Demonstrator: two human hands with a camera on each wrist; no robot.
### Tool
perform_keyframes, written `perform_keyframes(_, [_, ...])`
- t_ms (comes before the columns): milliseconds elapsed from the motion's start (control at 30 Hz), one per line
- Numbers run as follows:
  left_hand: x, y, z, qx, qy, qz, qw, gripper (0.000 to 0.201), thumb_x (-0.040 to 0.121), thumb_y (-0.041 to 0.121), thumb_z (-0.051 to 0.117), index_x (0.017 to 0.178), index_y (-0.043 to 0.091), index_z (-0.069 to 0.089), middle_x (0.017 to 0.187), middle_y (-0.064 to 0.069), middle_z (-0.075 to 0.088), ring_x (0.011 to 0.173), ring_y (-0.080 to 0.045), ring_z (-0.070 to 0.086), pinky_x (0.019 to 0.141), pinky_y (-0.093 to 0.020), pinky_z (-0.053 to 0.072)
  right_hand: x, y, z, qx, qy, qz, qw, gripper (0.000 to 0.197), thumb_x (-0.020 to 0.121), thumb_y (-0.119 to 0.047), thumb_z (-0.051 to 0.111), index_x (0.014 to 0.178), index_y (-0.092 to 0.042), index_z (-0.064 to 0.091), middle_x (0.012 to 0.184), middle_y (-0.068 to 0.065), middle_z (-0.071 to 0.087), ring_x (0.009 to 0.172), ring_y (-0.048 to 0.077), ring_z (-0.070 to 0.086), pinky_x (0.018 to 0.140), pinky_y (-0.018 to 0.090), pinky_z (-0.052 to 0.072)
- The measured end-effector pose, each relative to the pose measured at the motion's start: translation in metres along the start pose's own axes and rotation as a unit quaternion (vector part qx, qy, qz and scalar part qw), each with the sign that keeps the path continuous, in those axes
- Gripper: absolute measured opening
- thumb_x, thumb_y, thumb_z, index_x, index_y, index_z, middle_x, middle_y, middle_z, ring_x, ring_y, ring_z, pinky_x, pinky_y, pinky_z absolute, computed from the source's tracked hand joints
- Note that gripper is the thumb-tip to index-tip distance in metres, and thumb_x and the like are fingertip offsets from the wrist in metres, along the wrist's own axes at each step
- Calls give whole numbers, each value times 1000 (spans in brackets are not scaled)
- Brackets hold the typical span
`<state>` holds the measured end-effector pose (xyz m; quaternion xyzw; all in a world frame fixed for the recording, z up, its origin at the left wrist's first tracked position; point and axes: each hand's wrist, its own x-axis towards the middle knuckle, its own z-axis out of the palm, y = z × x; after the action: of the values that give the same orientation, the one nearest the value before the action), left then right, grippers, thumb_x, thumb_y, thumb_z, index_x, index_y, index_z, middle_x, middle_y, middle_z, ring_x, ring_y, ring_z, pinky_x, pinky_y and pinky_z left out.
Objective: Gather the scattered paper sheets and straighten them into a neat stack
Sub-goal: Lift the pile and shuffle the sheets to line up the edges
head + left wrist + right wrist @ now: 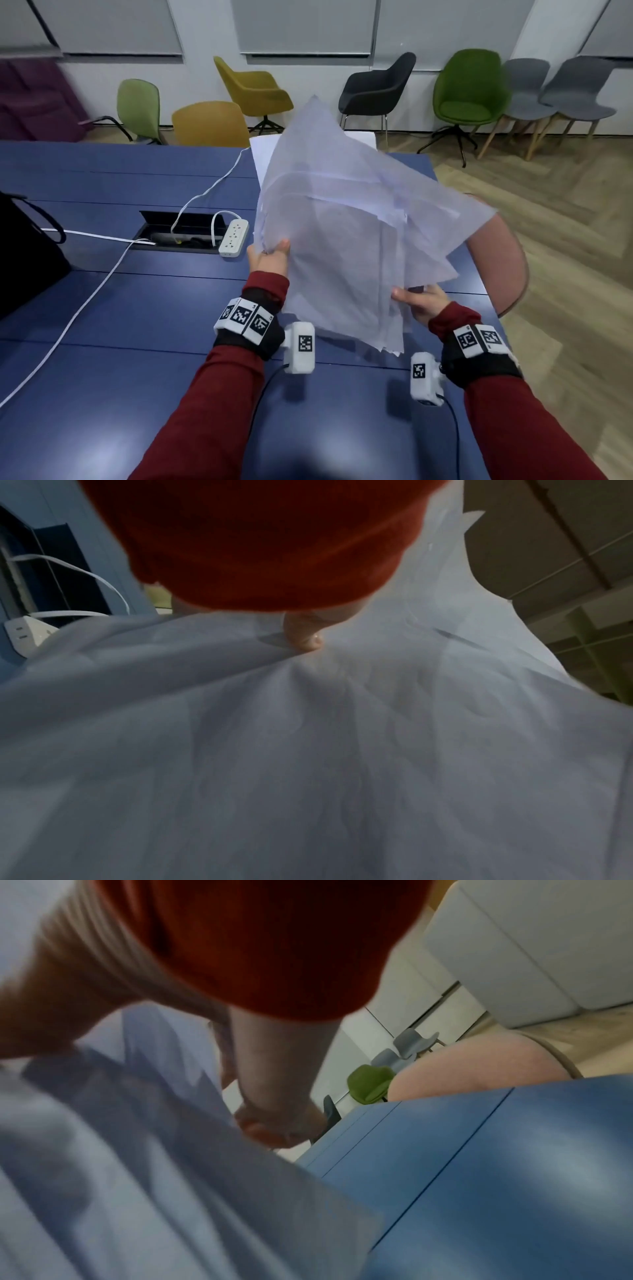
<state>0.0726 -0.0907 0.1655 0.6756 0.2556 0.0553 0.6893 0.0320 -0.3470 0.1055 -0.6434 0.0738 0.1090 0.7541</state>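
Papers: a loose bundle of white paper sheets (pixel 346 246) is held up above the right part of the blue table (pixel 120 308), tilted, its corners fanned out unevenly at the top and right.
Left hand: the left hand (pixel 269 257) grips the bundle's left edge, thumb on the near face; the other fingers are hidden behind the sheets.
Right hand: the right hand (pixel 423 303) holds the lower right edge, thumb on the near face, fingers curled under it.
Hidden: the sheets cover much of the table's far right part; a white edge (pixel 262 144) shows behind them at the far side, and I cannot tell whether it lies flat there.
Blur: both wrist views are soft; the right wrist view shows the hand only as a smear against the paper.
Edges: the table's right edge runs just beside the right hand, with a pink chair (pixel 496 260) touching or nearly touching that edge and wood floor (pixel 565 222) beyond.
Open room: bare tabletop lies near the person under both forearms.
Left side: a power strip (pixel 234 238) sits beside an open cable hatch (pixel 178 231); a dark bag (pixel 24 253) is cut off at the left border.
Left wrist view only: the thumb (pixel 303 635) presses a crease into the paper.
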Motion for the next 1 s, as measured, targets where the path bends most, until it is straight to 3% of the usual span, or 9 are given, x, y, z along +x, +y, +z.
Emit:
perform_keyframes(67, [-2, 6, -1, 0, -1, 4, 1000, 52, 90, 14, 58, 134, -4, 38, 127, -8, 51, 111, -18, 50, 86, -15, 34, 1, -5, 4, -57, 64, 7, 996, 41, 49, -29, 89, 52, -12, 51, 40, -11, 55, 41, -1, 54, 50, 21, 42])
perform_keyframes(133, [-1, 10, -4, 6, 14, 11, 1000, 49, 90, 9, 57, 133, -6, 38, 125, -3, 50, 109, -16, 50, 83, -12, 34, -2, -15, 4, -125, 68, -1, 990, 71, 25, -53, 83, 54, -14, 32, 34, -11, 39, 35, -1, 38, 43, 13, 31])
perform_keyframes(300, [-4, 8, -10, 30, -2, 51, 998, 53, 88, 0, 56, 137, -6, 37, 139, -21, 47, 116, -18, 49, 83, -5, 35, -11, -38, 20, -176, 20, -24, 984, 26, 67, -21, 80, 53, -17, 58, 25, -16, 44, 27, -7, 43, 36, 3, 33])
perform_keyframes(400, [-6, 10, -16, 90, -28, -16, 995, 60, 90, 22, 59, 134, -11, 35, 142, -23, 41, 131, -27, 43, 106, -23, 31, -3, -32, 18, -165, 92, -26, 982, 27, 80, -14, 70, 100, 4, 68, 57, -18, 67, 45, -17, 56, 48, -3, 40])
perform_keyframes(533, [1, 9, -35, 147, -97, -8, 984, 58, 85, 20, 67, 131, -8, 46, 128, -15, 55, 114, -14, 62, 100, -27, 41, -6, -36, 25, -258, 75, 80, 960, 41, 89, -29, 58, 99, 10, 65, 60, -5, 69, 65, 7, 62, 57, 6, 44])
perform_keyframes(633, [-5, 3, -38, 245, -233, -4, 941, 48, 81, 10, 70, 125, -1, 56, 122, -10, 61, 112, -16, 61, 90, -21, 41, -10, -36, 33, -435, 119, 127, 883, 39, 97, -9, 38, 134, -2, 46, 132, 15, 56, 122, 27, 53, 101, 32, 42])
perform_keyframes(700, [-11, -1, -36, 285, -237, -24, 928, 49, 83, 20, 69, 126, 2, 56, 125, -9, 61, 108, -16, 56, 86, -17, 38, -9, -31, 38, -526, 97, 121, 837, 41, 95, -1, 36, 135, -3, 45, 142, 15, 48, 131, 29, 45, 106, 36, 36])
perform_keyframes(867, [-6, -6, -31, 220, -186, -17, 957, 46, 86, 17, 65, 125, -3, 55, 123, -7, 60, 100, -13, 51, 88, -18, 36, -5, -27, 34, -388, 163, 190, 887, 43, 97, -15, 41, 134, 6, 42, 140, 20, 47, 129, 32, 46, 95, 32, 37])
perform_keyframes(1000, [-1, -4, -24, 197, -116, -24, 973, 50, 84, 24, 67, 124, -4, 55, 124, -11, 61, 109, -24, 57, 91, -20, 36, -12, -30, 31, -314, 143, 151, 926, 100, 65, -76, 53, 120, 7, 57, 104, 15, 57, 93, 17, 48, 80, 24, 32])
